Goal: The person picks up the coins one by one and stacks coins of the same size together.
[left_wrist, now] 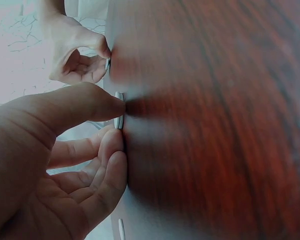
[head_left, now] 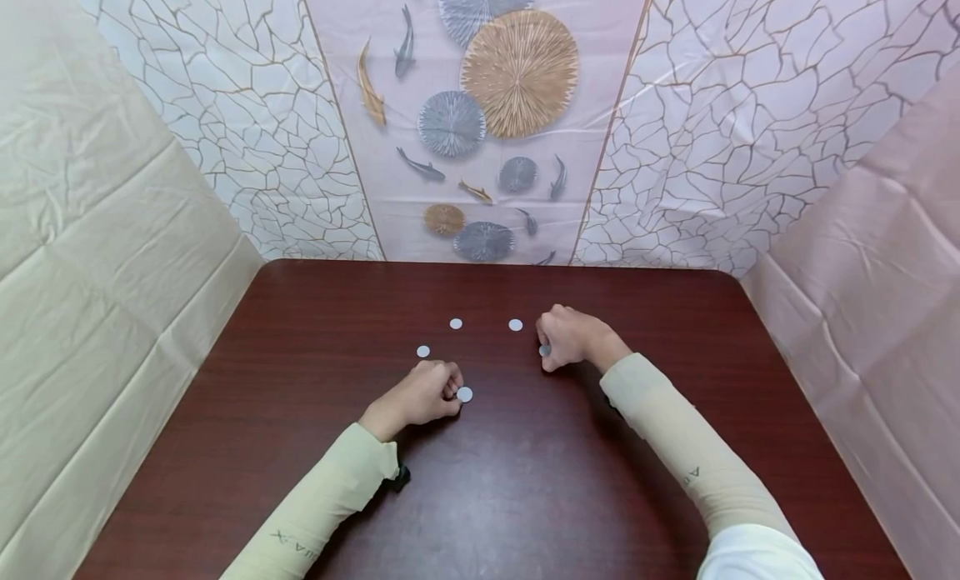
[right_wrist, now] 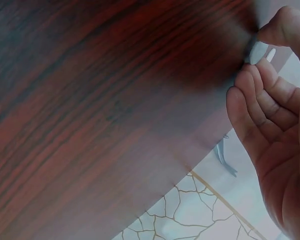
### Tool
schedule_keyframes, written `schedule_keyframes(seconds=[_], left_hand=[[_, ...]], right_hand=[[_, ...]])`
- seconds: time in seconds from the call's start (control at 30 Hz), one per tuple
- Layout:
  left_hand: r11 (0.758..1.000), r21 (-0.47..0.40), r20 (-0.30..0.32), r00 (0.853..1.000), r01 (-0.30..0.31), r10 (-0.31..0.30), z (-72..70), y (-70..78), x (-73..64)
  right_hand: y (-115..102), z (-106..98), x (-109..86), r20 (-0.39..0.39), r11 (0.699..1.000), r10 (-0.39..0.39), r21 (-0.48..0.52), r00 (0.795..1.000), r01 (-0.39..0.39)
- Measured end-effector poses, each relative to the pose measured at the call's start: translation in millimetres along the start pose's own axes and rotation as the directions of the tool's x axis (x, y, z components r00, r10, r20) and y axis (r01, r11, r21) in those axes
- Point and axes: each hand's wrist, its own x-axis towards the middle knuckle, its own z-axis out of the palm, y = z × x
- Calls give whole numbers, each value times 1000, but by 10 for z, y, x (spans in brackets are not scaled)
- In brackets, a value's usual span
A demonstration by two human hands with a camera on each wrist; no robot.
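White leftmost disc point(head_left: 423, 351) flat on the bench point(head_left: 225, 447), and just beside it the left grip point(head_left: 422, 393) pinches the nearest disc point(head_left: 466, 394) by its edges! Beyond, a third disc point(head_left: 456, 323), then a fourth disc point(head_left: 515, 325), and the right grip point(head_left: 572, 337) pinches the rightmost disc point(head_left: 545, 350).

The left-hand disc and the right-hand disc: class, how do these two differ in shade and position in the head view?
The left-hand disc, pinched by the left hand, looks whiter; the right-hand disc, pinched by the right hand, looks greyer. The left-hand disc sits lower in the view, the right-hand disc higher. Both are small and round.
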Motion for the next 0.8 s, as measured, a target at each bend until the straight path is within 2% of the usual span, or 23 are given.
schedule_keyframes(seconds=[0.23, 0.43, 0.8], left_hand=[[1000, 4, 1, 1000, -3, 3, -1, 2, 4], [1000, 1, 1, 1000, -3, 3, -1, 0, 3], [1000, 13, -7, 1000, -12, 12, 17, -20, 8]], right_hand=[[0, -6, -38, -18, 1000, -12, -3, 1000, 12], [-8, -14, -107, -46, 999, -51, 1, 998, 52], [-127, -62, -296, -32, 995, -91, 28, 995, 92]])
